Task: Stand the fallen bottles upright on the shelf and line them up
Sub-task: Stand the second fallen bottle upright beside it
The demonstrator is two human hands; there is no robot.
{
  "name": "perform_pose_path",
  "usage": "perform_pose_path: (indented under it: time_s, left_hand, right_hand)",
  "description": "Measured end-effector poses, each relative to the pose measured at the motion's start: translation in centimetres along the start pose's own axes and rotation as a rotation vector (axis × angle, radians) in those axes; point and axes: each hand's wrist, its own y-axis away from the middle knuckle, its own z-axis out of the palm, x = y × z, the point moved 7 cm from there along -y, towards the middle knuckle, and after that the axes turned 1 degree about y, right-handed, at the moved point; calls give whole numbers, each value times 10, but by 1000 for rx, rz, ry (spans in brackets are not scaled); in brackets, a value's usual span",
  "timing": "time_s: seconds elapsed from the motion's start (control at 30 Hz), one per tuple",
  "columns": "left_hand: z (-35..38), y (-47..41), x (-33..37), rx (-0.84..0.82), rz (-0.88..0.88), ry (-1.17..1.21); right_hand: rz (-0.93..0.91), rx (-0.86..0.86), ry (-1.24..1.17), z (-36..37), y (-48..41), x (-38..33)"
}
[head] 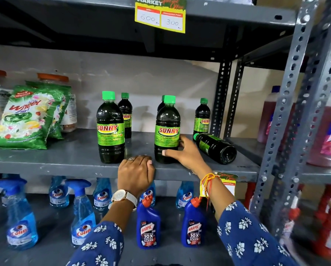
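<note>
Dark green Sunny bottles with green caps stand on the grey shelf [65, 160]. One upright front bottle [110, 129] is left of centre, another front bottle [167, 127] is in the middle. My right hand [181, 152] wraps its lower right side, thumb on the front. Three more bottles stand behind: [125, 112], one mostly hidden [161, 104], and one at the right [202, 116]. A fallen bottle [216, 147] lies on its side at the right, base toward me. My left hand [135, 174] rests curled over the shelf's front edge, holding nothing.
Green Wheel detergent bags [26, 118] lean at the shelf's left with jars behind. Blue Colin spray bottles [20, 214] and Harpic bottles [148, 223] fill the shelf below. A perforated metal upright [287, 104] stands right, with pink bottles [329, 135] beyond. A price tag [160, 16] hangs above.
</note>
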Motion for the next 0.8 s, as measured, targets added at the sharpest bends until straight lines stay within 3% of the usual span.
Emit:
perform_pose_path:
  time_s: [0.8]
  left_hand:
    - [-2,1,3,42,33,3]
  right_hand:
    - [18,-14,-7,-3,22,-12]
